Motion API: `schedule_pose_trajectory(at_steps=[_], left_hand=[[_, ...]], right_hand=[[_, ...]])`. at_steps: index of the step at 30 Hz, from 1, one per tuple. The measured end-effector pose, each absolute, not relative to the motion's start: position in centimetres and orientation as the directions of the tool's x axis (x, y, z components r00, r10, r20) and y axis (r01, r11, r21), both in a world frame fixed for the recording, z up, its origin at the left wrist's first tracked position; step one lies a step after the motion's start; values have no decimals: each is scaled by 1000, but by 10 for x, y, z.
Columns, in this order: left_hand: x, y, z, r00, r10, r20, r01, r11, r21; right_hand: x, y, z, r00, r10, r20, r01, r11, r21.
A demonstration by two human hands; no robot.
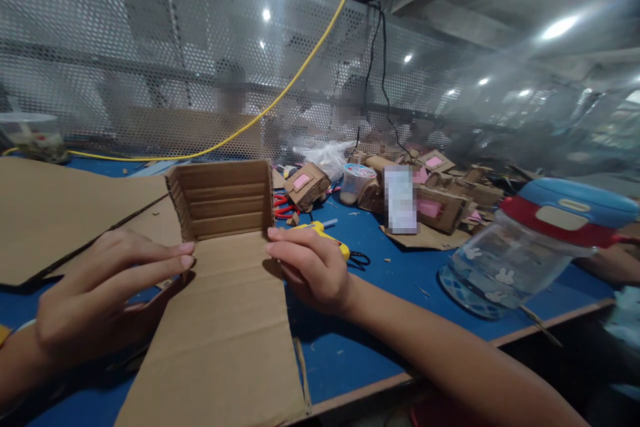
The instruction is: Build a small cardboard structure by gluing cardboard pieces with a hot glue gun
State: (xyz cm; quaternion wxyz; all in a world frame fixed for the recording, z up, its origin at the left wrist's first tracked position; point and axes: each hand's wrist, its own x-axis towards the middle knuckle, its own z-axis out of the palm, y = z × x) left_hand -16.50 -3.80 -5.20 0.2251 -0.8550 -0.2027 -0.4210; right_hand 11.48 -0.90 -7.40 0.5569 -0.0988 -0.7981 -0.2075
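Observation:
A long strip of brown cardboard (230,320) lies before me, its far end bent up into a box-like shape with creased walls. At its left edge my left hand (110,287) grips the cardboard near the fold, fingers on top and the thumb mostly hidden. My right hand (313,263) pinches the opposite edge, fingertips over the rim and thumb underneath. Just behind the right hand lies a yellow glue gun (325,237) with a stick of glue poking from it. Red-handled pliers (285,207) sit farther back beside the raised end.
A large cardboard sheet (60,213) covers the left of the blue table (360,327). A clear bottle with a blue lid (505,273) stands right. Behind are a plastic cup (356,187), cardboard constructions (440,207) and a phone (400,200). A yellow cable (280,97) hangs along the mesh partition.

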Motion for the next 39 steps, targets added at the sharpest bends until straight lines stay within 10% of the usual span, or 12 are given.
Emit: schedule_pose_trajectory(at_steps=[39], left_hand=[[-162,-40,-52,543,137,828,547,-806,-226]], right_hand=[[118,-8,-77,-398,-51,916,384,898,216]])
